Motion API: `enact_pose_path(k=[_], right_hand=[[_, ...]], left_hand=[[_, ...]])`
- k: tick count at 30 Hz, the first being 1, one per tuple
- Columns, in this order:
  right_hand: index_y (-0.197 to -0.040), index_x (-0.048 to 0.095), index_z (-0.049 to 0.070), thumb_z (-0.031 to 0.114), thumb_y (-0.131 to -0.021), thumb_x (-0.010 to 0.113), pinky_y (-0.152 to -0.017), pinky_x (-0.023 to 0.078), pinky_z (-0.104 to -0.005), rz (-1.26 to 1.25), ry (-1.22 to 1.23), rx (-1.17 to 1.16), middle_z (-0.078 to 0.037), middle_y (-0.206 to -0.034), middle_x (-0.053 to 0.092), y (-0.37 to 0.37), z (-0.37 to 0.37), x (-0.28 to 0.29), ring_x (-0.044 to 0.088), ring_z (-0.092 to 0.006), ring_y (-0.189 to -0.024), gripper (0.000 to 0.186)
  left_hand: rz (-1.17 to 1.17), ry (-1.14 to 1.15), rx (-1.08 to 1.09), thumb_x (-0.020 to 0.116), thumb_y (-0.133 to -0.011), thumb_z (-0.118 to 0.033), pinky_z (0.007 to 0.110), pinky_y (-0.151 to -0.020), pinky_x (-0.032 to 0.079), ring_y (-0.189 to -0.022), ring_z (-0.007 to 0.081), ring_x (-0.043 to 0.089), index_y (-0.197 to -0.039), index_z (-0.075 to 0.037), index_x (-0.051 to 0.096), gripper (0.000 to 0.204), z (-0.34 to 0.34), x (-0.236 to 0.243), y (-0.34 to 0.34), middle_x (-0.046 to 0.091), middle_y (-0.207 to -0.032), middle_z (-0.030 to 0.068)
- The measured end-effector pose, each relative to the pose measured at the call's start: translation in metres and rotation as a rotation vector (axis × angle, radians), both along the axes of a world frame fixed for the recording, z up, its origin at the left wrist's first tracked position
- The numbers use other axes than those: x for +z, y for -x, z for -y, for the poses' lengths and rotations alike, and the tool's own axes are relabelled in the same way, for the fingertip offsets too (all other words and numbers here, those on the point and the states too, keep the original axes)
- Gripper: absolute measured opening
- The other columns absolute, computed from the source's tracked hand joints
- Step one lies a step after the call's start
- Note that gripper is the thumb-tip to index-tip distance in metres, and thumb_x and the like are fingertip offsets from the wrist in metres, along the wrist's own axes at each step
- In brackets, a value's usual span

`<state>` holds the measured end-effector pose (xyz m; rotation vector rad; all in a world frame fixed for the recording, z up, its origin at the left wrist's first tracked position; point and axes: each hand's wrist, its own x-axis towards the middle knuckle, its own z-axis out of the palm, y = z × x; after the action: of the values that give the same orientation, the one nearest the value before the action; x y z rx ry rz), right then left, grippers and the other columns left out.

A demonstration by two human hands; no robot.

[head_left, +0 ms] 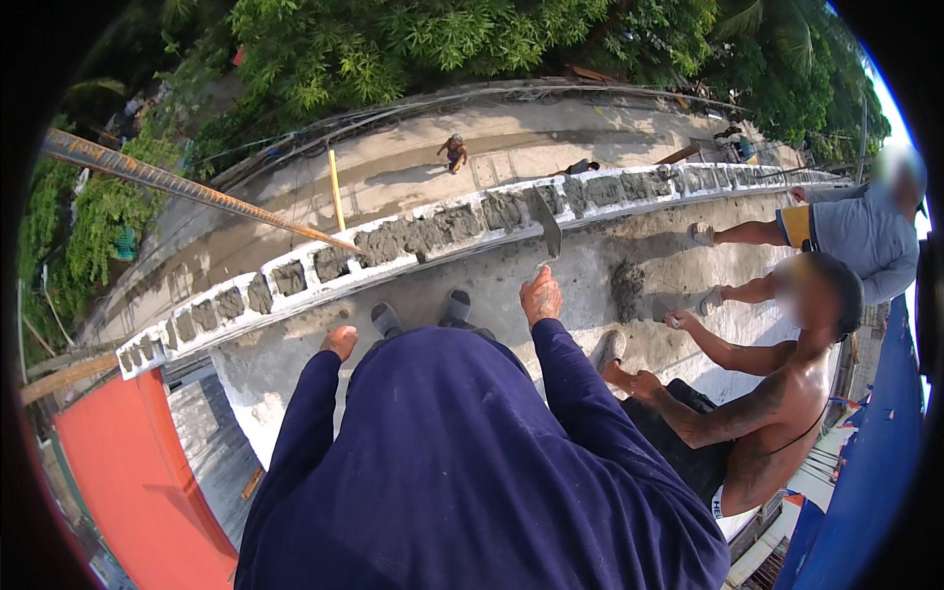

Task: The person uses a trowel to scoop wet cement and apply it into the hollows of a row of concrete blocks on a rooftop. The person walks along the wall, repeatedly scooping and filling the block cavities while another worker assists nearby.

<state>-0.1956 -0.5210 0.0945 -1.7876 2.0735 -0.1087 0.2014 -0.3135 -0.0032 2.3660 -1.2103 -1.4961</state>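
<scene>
My right hand [541, 297] is closed around the handle of a trowel [551, 232]. The trowel's grey metal blade points away from me and overlaps the near side of the block wall [418, 264] in view; whether it touches cannot be told. White-edged hollow blocks form this long, low wall, their cells packed with wet grey mortar [418, 232]. My left hand [340, 341] hangs low by my left side, short of the wall, with its fingers hidden from view. Nothing shows in it.
A rusty steel bar [197, 177] slants across the wall at left, near a yellow stick [337, 192]. At right a co-worker [777, 393] crouches holding a trowel [664, 308] by a mortar patch [626, 287]; another person [855, 231] stands beyond. A street [403, 147] lies far below.
</scene>
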Motion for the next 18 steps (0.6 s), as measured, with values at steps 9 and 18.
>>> enact_pose_path(k=[9, 18], right_hand=[[-0.104, 0.052, -0.004, 0.020, -0.070, 0.061, -0.064, 0.050, -0.0394, 0.287, -0.052, 0.223, -0.023, -0.079, 0.061, -0.006, -0.017, 0.021, 0.062, -0.0321, -0.067, 0.043], [-0.095, 0.054, -0.004, 0.014, -0.070, 0.062, -0.043, 0.047, -0.0310, 0.616, -0.522, -0.031, -0.011, -0.065, 0.058, 0.046, 0.054, 0.064, 0.057, -0.0163, -0.047, 0.032]], left_hand=[[-0.051, -0.052, -0.041, 0.049, -0.081, -0.031, 0.033, -0.089, 0.041, -0.104, 0.0285, 0.054, -0.107, -0.007, 0.060, 0.037, -0.055, -0.028, 0.025, 0.058, -0.111, 0.0141], [0.091, 0.075, -0.163, 0.047, -0.082, -0.026, 0.035, -0.089, 0.041, -0.103, 0.0324, 0.053, -0.104, -0.005, 0.060, 0.033, -0.046, -0.020, 0.032, 0.057, -0.109, 0.0182]])
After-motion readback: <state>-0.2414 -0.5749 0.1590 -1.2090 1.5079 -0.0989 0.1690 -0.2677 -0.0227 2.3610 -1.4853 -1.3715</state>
